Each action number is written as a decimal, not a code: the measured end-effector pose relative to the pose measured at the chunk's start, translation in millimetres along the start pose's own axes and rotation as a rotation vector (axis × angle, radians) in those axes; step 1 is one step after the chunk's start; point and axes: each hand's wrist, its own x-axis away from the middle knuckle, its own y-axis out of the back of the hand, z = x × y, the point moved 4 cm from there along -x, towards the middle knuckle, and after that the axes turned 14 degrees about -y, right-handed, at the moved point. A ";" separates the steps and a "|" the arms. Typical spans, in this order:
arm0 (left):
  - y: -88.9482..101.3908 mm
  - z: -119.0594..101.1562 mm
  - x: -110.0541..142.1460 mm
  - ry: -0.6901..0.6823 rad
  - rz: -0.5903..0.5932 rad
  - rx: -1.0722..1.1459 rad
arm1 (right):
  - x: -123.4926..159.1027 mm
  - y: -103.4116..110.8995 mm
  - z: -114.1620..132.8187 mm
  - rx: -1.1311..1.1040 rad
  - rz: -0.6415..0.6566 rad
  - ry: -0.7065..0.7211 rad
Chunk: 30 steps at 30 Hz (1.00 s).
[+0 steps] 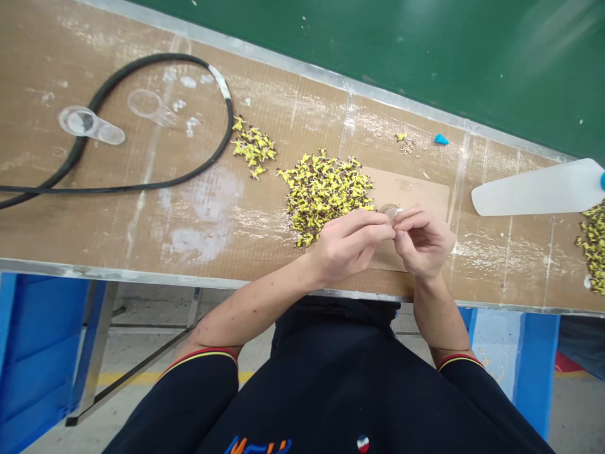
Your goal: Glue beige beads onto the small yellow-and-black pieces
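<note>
the left grip (347, 246) and the right grip (424, 243) are meeting low over the counter (265, 246), fingertips coming together above the tan sheet (428, 192)! the fingers are bending inward in a tight little cluster, but they are hiding whatever might be between them, so i'm not able to tell whether either grip is closing on something. a clear round piece (389, 210) is peeking out just behind those fingertips.

right beside the left grip, the big heap of yellow-and-dark pieces (326, 195) is sprawling across the counter, bordering the sheet. a smaller cluster (254, 148) is lying near it, and another heap (594, 246) is showing at the far right edge, just beside the white bottle (534, 187), which is lying on its side. the blue cone (441, 139) is sitting beyond the sheet. over on the left, the black cable (155, 58) is looping around a clear scoop (144, 103), while a second clear scoop (111, 133) is resting across the cable.
</note>
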 end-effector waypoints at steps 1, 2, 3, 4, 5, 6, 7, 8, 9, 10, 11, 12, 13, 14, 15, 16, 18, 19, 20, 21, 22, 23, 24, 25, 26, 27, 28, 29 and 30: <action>0.0 -0.5 0.6 -0.008 -0.002 -0.017 | -0.1 -0.4 -0.3 -0.006 0.006 -0.006; 0.1 -1.0 1.1 -0.015 -0.005 -0.029 | -0.2 -1.0 -0.5 -0.015 0.014 -0.011; 0.0 -1.4 1.5 -0.020 -0.008 -0.035 | -0.2 -1.6 -0.8 -0.025 0.022 -0.013; -0.1 -1.7 1.7 -0.022 -0.011 -0.037 | -0.1 -2.2 -1.0 -0.033 0.030 -0.016; -0.2 -1.9 1.9 -0.024 -0.015 -0.035 | 0.0 -2.9 -1.3 -0.037 0.037 -0.019; -0.3 -2.0 1.9 -0.025 -0.019 -0.033 | 0.1 -3.4 -1.7 -0.036 0.043 -0.024; -0.6 -1.9 2.0 -0.024 -0.020 -0.030 | 0.1 -3.7 -2.1 -0.034 0.047 -0.028; -0.9 -1.5 2.2 -0.021 -0.019 -0.029 | 0.1 -3.8 -2.2 -0.034 0.048 -0.030; -1.4 -1.1 2.3 -0.022 -0.015 -0.031 | 0.1 -3.6 -2.3 -0.038 0.046 -0.029; -1.9 -0.8 2.5 -0.025 -0.011 -0.034 | 0.0 -3.4 -2.2 -0.045 0.046 -0.027; -2.5 -0.4 2.7 -0.031 -0.007 -0.036 | -0.2 -3.0 -2.1 -0.054 0.045 -0.026; -3.0 -0.2 3.0 -0.039 -0.005 -0.038 | -0.2 -2.6 -2.1 -0.060 0.047 -0.028; -3.3 -0.2 3.2 -0.052 -0.006 -0.040 | -0.2 -2.3 -2.3 -0.062 0.051 -0.033; -3.6 -0.3 3.5 -0.065 -0.008 -0.040 | -0.1 -2.1 -2.6 -0.058 0.057 -0.041; -3.9 -0.5 4.0 -0.078 -0.009 -0.040 | 0.2 -1.8 -3.2 -0.051 0.063 -0.049; -4.1 -1.0 4.6 -0.092 -0.009 -0.042 | 0.6 -1.5 -3.9 -0.046 0.068 -0.057; -4.4 -2.0 6.5 -0.119 0.000 -0.052 | 1.6 -1.0 -5.7 -0.043 0.079 -0.076; -4.6 -2.5 7.7 -0.128 0.008 -0.060 | 2.0 -0.7 -6.7 -0.047 0.084 -0.084; -4.9 -2.8 8.9 -0.133 0.019 -0.070 | 2.2 -0.6 -7.4 -0.052 0.088 -0.089; -5.3 -2.9 10.1 -0.134 0.031 -0.082 | 2.3 -0.6 -7.8 -0.055 0.090 -0.090; -5.7 -2.9 11.2 -0.134 0.042 -0.094 | 2.3 -0.6 -7.9 -0.056 0.089 -0.088; -6.0 -3.1 12.0 -0.134 0.050 -0.103 | 2.1 -0.9 -7.6 -0.056 0.088 -0.083; -6.2 -3.3 12.5 -0.135 0.052 -0.107 | 1.9 -1.2 -7.3 -0.056 0.083 -0.078; -6.1 -3.7 12.7 -0.137 0.046 -0.105 | 1.8 -1.8 -6.9 -0.057 0.080 -0.075; -5.7 -4.1 12.5 -0.137 0.032 -0.098 | 1.7 -2.5 -6.5 -0.062 0.077 -0.072; -4.9 -4.5 12.1 -0.132 0.012 -0.086 | 1.8 -3.1 -6.2 -0.067 0.071 -0.072; -4.2 -4.7 11.4 -0.120 -0.003 -0.071 | 2.1 -3.8 -5.9 -0.071 0.064 -0.071; -3.6 -4.5 10.5 -0.101 -0.012 -0.057 | 2.5 -4.4 -5.8 -0.072 0.055 -0.071; -3.1 -4.2 9.6 -0.077 -0.013 -0.040 | 2.9 -4.7 -5.6 -0.071 0.043 -0.070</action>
